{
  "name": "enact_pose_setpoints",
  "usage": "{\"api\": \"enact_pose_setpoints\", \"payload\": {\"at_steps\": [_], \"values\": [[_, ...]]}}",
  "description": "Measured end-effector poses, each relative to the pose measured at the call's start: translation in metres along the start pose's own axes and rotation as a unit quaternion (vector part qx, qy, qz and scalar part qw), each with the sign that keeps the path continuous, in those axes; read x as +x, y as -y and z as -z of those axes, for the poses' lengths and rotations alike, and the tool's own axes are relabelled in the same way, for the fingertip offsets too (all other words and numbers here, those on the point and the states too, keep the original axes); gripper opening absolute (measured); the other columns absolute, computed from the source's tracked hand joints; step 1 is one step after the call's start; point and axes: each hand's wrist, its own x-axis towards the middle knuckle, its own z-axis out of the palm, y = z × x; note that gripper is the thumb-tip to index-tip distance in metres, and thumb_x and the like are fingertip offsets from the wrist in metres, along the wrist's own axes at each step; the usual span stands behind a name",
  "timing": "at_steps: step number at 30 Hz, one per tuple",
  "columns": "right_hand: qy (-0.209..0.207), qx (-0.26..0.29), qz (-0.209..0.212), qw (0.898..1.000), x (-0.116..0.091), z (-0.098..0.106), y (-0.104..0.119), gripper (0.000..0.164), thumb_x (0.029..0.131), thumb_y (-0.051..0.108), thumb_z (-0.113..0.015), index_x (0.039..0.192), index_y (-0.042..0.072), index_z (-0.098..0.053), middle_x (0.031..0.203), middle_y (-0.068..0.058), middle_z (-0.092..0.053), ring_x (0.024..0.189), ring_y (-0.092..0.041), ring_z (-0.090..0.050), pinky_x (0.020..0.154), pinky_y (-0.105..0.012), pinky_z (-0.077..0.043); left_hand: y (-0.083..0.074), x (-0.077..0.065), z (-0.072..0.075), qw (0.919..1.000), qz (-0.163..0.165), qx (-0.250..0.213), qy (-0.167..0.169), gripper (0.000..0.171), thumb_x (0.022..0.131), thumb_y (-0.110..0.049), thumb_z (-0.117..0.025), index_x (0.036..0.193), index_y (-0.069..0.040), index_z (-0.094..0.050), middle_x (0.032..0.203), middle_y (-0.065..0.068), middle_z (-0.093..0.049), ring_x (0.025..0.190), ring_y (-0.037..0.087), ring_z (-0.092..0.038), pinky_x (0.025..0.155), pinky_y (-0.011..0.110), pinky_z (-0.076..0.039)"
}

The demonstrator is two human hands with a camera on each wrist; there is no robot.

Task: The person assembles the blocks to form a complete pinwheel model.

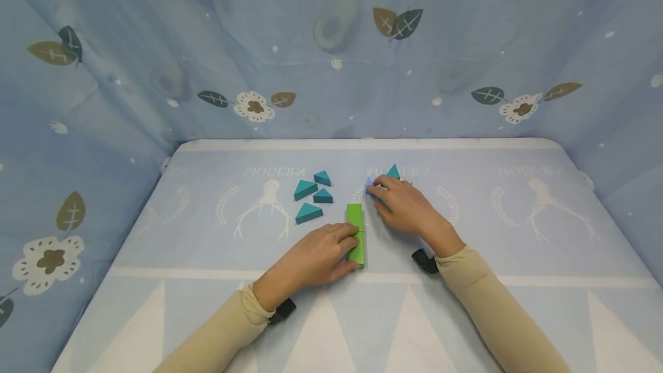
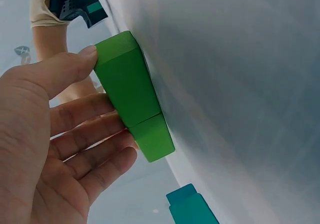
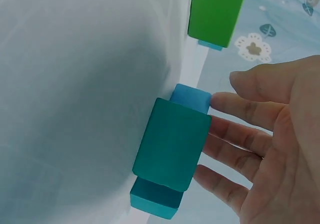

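Two green blocks, a far one (image 1: pixel 354 214) and a near one (image 1: pixel 357 255), lie end to end in a line running away from me. My left hand (image 1: pixel 321 252) rests against their left side, its thumb touching the near block's near end in the left wrist view. Beyond and to the right, my right hand (image 1: pixel 406 206) reaches over a small group of blocks. Its index fingertip touches a blue block (image 3: pixel 192 97). The other fingers lie along a teal block (image 3: pixel 172 144), with the thumb apart. A teal triangular block (image 1: pixel 393 171) shows past the knuckles; others there are partly hidden.
Left of the green blocks lie several teal triangular blocks (image 1: pixel 309 212). The table has a pale patterned cover (image 1: pixel 171 235). A blue printed curtain (image 1: pixel 290 33) hangs behind the table and at both sides. Each wrist wears a black device (image 1: pixel 426 261).
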Motion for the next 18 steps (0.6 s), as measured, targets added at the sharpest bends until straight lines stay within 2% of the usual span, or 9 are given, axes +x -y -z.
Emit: {"api": "enact_pose_setpoints", "payload": {"at_steps": [10,18], "values": [[-0.024,-0.017,0.019,0.999,-0.0002,-0.0045,-0.0005,0.04,0.096,0.011,-0.06,0.135,0.003,-0.058,0.129,-0.015,-0.058,0.115,-0.03,-0.057,0.092,-0.049,-0.048,0.0001,-0.0012,0.0009,1.0,-0.001,0.005,0.005,0.041,0.089,-0.039,-0.071,0.114,-0.007,-0.071,0.127,0.01,-0.065,0.122,0.022,-0.061,0.1,0.033,-0.05],[-0.017,-0.008,0.024,1.0,0.0004,-0.0064,0.0002,0.039,0.097,0.01,-0.054,0.136,0.005,-0.057,0.131,-0.014,-0.058,0.116,-0.03,-0.057,0.092,-0.049,-0.048,0.0002,-0.0014,0.0019,0.9999,-0.002,0.007,0.012,0.042,0.089,-0.038,-0.071,0.116,-0.006,-0.071,0.128,0.011,-0.065,0.123,0.023,-0.06,0.101,0.033,-0.05]]}}
